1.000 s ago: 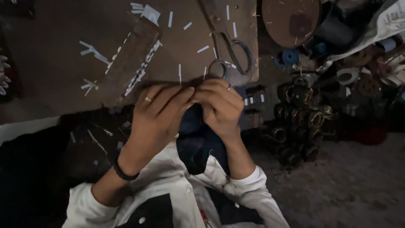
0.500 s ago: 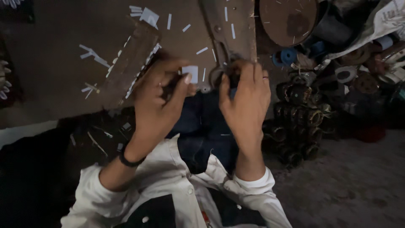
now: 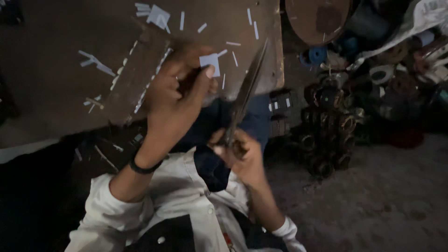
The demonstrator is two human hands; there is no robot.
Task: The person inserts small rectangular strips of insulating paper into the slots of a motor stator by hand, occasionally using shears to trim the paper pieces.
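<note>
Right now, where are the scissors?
In the head view, the scissors are right of centre, gripped at the handles by the right hand. The blades point up across the brown board's right edge, beside the small white square in the left hand.

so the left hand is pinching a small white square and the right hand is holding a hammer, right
Not quite: in the head view the right hand holds scissors, not a hammer. The left hand does pinch the small white square.

Spool pile (image 3: 329,130) blocks right; floor (image 3: 387,200) beyond seems open.
</note>
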